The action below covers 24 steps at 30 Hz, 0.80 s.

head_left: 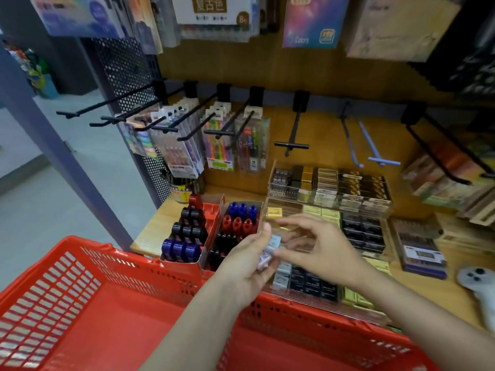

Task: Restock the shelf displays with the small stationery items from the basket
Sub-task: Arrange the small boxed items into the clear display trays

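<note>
A red plastic basket (88, 298) fills the lower left, its inside bare where I can see it. My left hand (246, 261) holds small wrapped erasers (267, 255) in its curled fingers, above the basket's far rim. My right hand (313, 245) reaches in from the right and pinches the top pale eraser (276, 241) of that stack. Both hands hover in front of a clear acrylic tiered display (329, 207) with rows of small boxed erasers in black, gold and pale yellow.
Red cardboard trays (214, 212) of black, blue and red round items stand left of the display. Black hooks (292, 144) with pen packs jut out above. A white controller (479, 285) lies on the wooden shelf at right. Boxed sets sit to the far right.
</note>
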Motion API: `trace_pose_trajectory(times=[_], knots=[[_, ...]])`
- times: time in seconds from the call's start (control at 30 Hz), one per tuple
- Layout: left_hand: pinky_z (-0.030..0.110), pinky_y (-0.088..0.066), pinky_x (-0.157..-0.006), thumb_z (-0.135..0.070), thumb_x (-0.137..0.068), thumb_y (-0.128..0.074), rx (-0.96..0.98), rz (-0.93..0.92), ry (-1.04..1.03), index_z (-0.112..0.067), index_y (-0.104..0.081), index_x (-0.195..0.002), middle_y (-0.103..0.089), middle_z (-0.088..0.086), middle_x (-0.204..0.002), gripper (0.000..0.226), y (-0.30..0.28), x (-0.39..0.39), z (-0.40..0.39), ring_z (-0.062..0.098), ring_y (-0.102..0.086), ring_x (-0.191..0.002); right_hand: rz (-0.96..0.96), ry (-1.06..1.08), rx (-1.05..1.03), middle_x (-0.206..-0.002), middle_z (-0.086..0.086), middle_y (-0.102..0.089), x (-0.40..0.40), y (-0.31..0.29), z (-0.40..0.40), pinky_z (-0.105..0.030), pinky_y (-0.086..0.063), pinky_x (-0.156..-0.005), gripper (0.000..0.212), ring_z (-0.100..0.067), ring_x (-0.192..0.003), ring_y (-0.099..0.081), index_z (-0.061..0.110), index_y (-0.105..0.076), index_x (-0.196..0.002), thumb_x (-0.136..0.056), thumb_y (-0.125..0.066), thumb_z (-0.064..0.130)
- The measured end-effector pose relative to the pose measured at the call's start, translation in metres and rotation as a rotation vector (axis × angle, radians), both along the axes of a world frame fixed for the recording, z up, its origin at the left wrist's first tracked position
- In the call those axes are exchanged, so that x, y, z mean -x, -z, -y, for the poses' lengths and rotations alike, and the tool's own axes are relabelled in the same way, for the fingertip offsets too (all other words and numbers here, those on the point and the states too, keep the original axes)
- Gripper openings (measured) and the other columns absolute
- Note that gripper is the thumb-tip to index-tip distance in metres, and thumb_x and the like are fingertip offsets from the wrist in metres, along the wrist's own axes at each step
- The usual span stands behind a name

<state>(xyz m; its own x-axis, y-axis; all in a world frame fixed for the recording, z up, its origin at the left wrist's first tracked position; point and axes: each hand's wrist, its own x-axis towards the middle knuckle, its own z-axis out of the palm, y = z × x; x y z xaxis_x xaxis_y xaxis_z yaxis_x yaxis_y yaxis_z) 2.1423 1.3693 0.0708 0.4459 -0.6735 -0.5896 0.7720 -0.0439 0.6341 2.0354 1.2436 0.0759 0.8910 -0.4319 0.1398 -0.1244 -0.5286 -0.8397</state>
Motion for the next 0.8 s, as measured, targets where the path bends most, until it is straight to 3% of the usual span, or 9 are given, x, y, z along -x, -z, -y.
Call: trace_pose_trajectory(times=[0.13,0.23,0.3,0.37,0.47,0.57,0.67,0.8], knots=[[0.023,-0.057,-0.071,-0.039,-0.082,-0.069,0.023,0.147,0.083,-0.008,-0.067,-0.113,-0.073,0.011,-0.111,0.043,-0.008,0.018,0.005,0.018,-0.073,-0.093,0.106,0.107,0.029,-0.100,0.009,-0.063,0.018,0.003,-0.014,-0.021,-0.058,-0.076,0.043,-0.007,-0.083,-0.068,0.022,-0.073,-0.111,-0.070,-0.087,0.025],[0.025,-0.057,-0.079,-0.030,-0.080,-0.072,0.106,0.147,0.140,-0.008,-0.066,-0.115,-0.074,0.011,-0.109,0.042,-0.009,0.019,0.005,0.018,-0.072,-0.100,0.140,0.120,0.024,-0.099,0.013,-0.064,0.025,0.005,-0.012,-0.018,-0.056,-0.077,0.036,-0.006,-0.086,-0.067,0.028,-0.072,-0.110,-0.076,-0.083,0.021],[0.030,-0.058,-0.085,-0.010,-0.082,-0.072,0.219,0.023,0.147,-0.007,-0.061,-0.123,-0.072,0.016,-0.113,0.042,-0.008,0.013,0.002,0.022,-0.071,-0.103,0.110,0.160,0.082,-0.100,0.015,-0.065,0.030,0.004,-0.003,-0.012,-0.053,-0.074,0.034,-0.003,-0.085,-0.066,0.032,-0.071,-0.110,-0.079,-0.081,0.024],[0.033,-0.058,-0.086,0.009,-0.086,-0.063,0.228,-0.011,0.141,-0.008,-0.058,-0.128,-0.071,0.018,-0.112,0.046,-0.001,0.004,0.002,0.024,-0.072,-0.100,0.023,0.260,0.165,-0.100,0.018,-0.064,0.035,0.002,0.013,-0.007,-0.049,-0.069,0.034,0.003,-0.084,-0.063,0.031,-0.070,-0.114,-0.081,-0.078,0.028],[0.033,-0.056,-0.093,0.013,-0.091,-0.055,0.136,0.173,0.240,-0.018,-0.050,-0.135,-0.066,0.015,-0.120,0.054,0.014,-0.010,0.001,0.022,-0.070,-0.105,-0.161,0.323,0.360,-0.107,0.019,-0.063,0.031,-0.001,0.036,-0.006,-0.046,-0.071,0.039,0.006,-0.085,-0.060,0.029,-0.066,-0.121,-0.084,-0.074,0.038],[0.043,-0.048,-0.105,0.006,-0.089,-0.064,0.042,0.400,0.312,-0.034,-0.037,-0.141,-0.061,0.010,-0.129,0.070,0.028,-0.022,0.001,0.023,-0.066,-0.113,-0.288,0.314,0.485,-0.118,0.010,-0.066,0.006,0.002,0.043,-0.024,-0.050,-0.089,0.041,-0.003,-0.097,-0.060,0.030,-0.064,-0.123,-0.084,-0.074,0.038],[0.040,-0.053,-0.097,0.002,-0.084,-0.072,-0.023,0.490,0.234,-0.032,-0.036,-0.140,-0.060,0.006,-0.132,0.075,0.041,-0.036,-0.003,0.021,-0.067,-0.110,-0.415,0.312,0.437,-0.111,0.006,-0.068,-0.032,0.008,0.046,-0.020,-0.051,-0.082,0.039,-0.005,-0.093,-0.060,0.026,-0.066,-0.119,-0.082,-0.077,0.032],[0.025,-0.057,-0.080,0.001,-0.084,-0.073,0.017,0.429,0.139,-0.024,-0.052,-0.122,-0.071,-0.004,-0.113,0.049,0.051,-0.048,-0.006,0.014,-0.070,-0.103,-0.638,0.299,0.320,-0.107,-0.003,-0.069,-0.081,0.021,0.050,-0.026,-0.055,-0.088,0.031,-0.015,-0.099,-0.064,0.016,-0.072,-0.109,-0.079,-0.081,0.020]])
